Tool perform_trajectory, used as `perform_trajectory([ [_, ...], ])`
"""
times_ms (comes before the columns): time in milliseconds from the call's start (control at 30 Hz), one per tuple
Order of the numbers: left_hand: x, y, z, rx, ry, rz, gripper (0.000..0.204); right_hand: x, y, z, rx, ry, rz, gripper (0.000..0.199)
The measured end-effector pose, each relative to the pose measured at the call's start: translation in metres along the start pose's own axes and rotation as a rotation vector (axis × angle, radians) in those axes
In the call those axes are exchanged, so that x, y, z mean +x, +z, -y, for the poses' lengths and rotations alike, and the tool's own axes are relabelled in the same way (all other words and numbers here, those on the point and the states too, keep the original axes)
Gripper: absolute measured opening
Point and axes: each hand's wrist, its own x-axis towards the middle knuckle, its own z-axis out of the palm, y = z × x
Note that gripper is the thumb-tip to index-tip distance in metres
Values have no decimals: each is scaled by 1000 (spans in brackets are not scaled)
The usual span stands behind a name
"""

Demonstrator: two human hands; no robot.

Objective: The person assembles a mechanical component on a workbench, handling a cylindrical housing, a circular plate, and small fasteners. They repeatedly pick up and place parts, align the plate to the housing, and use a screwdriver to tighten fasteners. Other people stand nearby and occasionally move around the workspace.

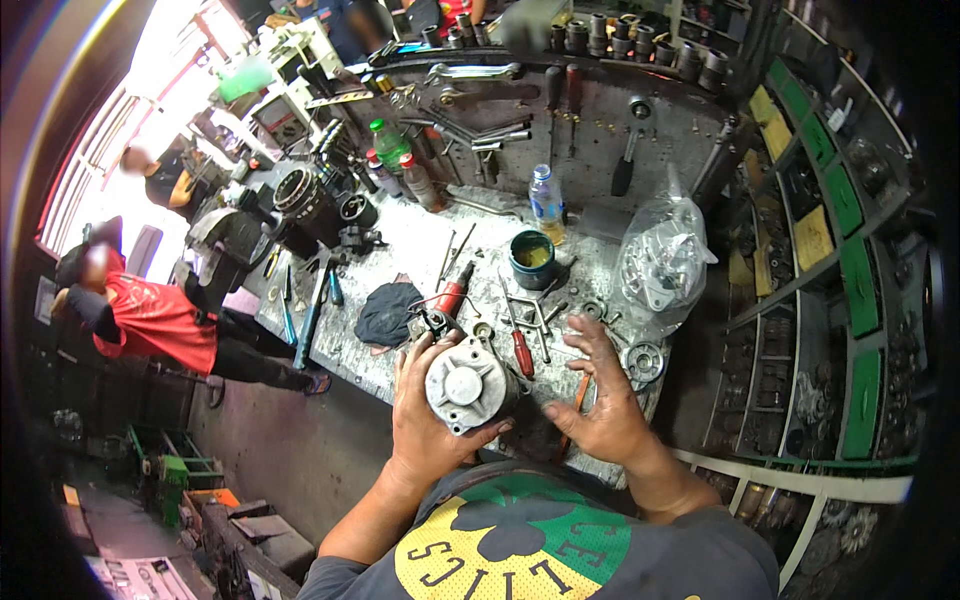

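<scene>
My left hand [422,415] grips a round grey metal housing [466,383], like an alternator body, held up over the near edge of the workbench [420,255]. My right hand [600,395] is open with fingers spread, resting on the bench just right of the housing, beside an orange-handled tool [577,397]. A red-handled screwdriver [522,350] lies just beyond the housing, and red-handled pliers [447,300] lie behind it. A round metal bearing part [643,361] sits to the right of my right hand.
A teal can [532,260], plastic bottles [546,203], a dark rag [388,312] and a clear bag of metal parts [660,262] are on the bench. Wrenches hang on the back panel [560,130]. Parts shelves [820,250] stand right. Two people [150,320] are left.
</scene>
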Motion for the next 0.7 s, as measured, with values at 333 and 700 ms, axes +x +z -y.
perform_trajectory([
  [333,10,-6,17,-254,137,116,110,35,9,-3,139,-42,398,106],
  [700,13,-16,24,-192,154,161,111,51,24,21,24,-289,253,75],
])
